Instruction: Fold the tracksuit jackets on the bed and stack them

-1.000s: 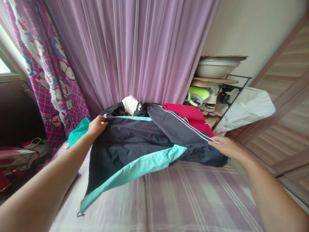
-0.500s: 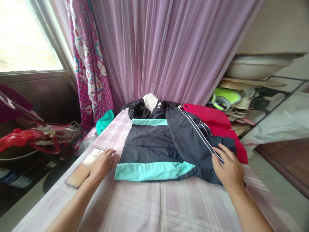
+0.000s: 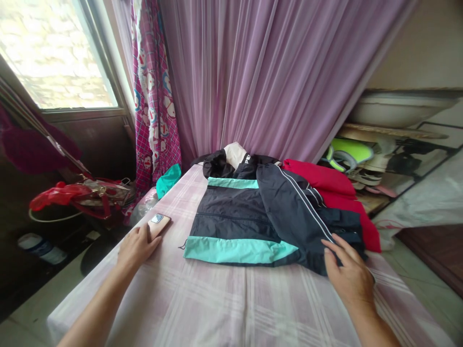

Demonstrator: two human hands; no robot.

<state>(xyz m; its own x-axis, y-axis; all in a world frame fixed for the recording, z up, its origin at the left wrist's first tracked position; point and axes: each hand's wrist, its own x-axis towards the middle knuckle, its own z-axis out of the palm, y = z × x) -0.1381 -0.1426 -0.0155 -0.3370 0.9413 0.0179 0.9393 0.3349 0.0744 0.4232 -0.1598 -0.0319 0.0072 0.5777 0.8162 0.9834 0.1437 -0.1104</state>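
Note:
A dark navy jacket with mint-green panels lies folded on the checked cloth. One sleeve with white piping is laid across its right part. My right hand rests on the sleeve's right end, fingers stretched and apart, the fingertips touching the fabric. My left hand is over a gold phone left of the jacket, its fingers and thumb around the phone's sides. Only the phone's upper part with the camera block shows; the rest is hidden beneath the hand.
Red folded fabric lies beside the jacket, and a black and white garment behind it. A purple curtain hangs at the back. Shelves with a green visor stand right. A red bag is at left, below the window.
My left hand has shifted left from the cloth beside the jacket onto the phone. My right hand stays on the sleeve. The view has turned slightly left.

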